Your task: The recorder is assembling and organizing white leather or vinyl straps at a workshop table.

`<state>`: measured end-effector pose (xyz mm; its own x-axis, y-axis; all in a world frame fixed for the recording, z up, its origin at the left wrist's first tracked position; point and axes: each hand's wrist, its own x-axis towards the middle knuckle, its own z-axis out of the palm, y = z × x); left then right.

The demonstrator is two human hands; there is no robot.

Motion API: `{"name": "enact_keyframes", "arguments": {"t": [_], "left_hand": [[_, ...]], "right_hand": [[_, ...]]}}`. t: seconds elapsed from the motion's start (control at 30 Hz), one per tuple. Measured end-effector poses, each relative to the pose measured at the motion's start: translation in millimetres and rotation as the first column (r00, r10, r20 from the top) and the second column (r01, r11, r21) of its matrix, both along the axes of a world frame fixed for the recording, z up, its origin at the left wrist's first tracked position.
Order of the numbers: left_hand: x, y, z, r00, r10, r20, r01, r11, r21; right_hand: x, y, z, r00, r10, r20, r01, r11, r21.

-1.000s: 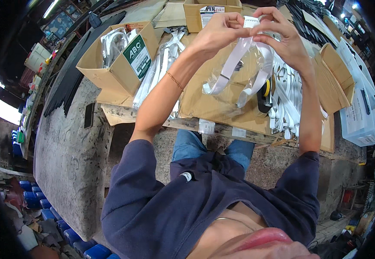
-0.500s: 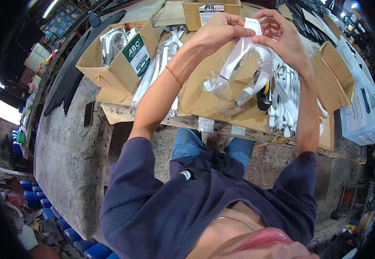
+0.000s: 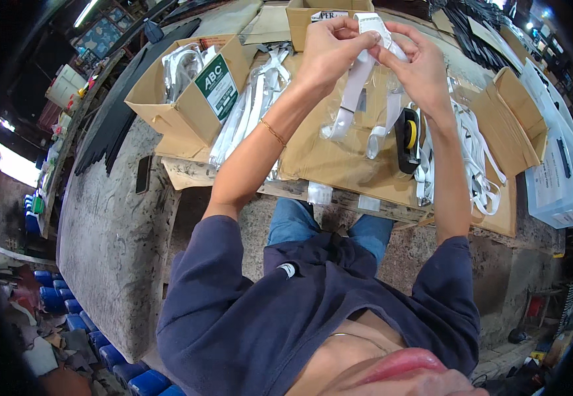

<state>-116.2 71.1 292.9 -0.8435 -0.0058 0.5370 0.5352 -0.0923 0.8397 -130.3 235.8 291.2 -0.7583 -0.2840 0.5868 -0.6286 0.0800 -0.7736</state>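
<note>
Up over the far part of the work table, both my hands hold a white strap (image 3: 355, 89) near its folded top end. My left hand (image 3: 332, 53) pinches it from the left, thumb pressed on the band. My right hand (image 3: 419, 66) has its fingers closed around the other side. Two lengths of the strap hang down, with clear plastic film around them. Below my right hand a black tape dispenser (image 3: 405, 148) with a yellow roll stands on the cardboard sheet (image 3: 313, 155). Right of my right forearm lies a pile of white straps (image 3: 481, 175).
At left stands an open carton (image 3: 161, 115) with plastic-wrapped white items; bagged white straps (image 3: 243, 115) lie beside it. Another carton (image 3: 303, 26) is at the back. On the right are an open cardboard box (image 3: 514, 122) and a clear plastic bin (image 3: 557, 188). A dark phone-like slab (image 3: 143, 173) lies left.
My hands have shifted slightly left with the strap, and its top end is now turned and tilted. My right arm has moved left, uncovering the tape dispenser and more of the strap pile.
</note>
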Motion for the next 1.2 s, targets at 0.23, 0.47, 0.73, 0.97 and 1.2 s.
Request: {"name": "enact_keyframes", "arguments": {"t": [0.23, 0.47, 0.73, 0.97, 1.2], "left_hand": [[38, -37, 54, 0.624, 0.370, -0.688, -0.718, 0.619, -0.318], [2, -56, 96, 0.806, -0.543, -0.235, 0.008, 0.407, -0.913], [35, -57, 127, 0.936, -0.348, -0.053, 0.112, 0.438, -0.892], [13, -72, 86, 0.928, -0.326, -0.182, 0.105, 0.695, -0.711], [11, -73, 52, 0.984, -0.148, -0.098, 0.078, 0.855, -0.513]], "right_hand": [[-7, 12, 10, 0.982, 0.146, 0.117, -0.155, 0.985, 0.072], [5, 8, 57, 0.913, 0.363, 0.188, -0.398, 0.892, 0.213], [0, 2, 98, 0.921, 0.357, 0.157, -0.387, 0.791, 0.473], [-13, -11, 100, 0.877, 0.480, 0.008, -0.430, 0.778, 0.458], [12, -18, 41, 0.716, -0.057, -0.696, 0.196, 0.973, 0.121]]}}
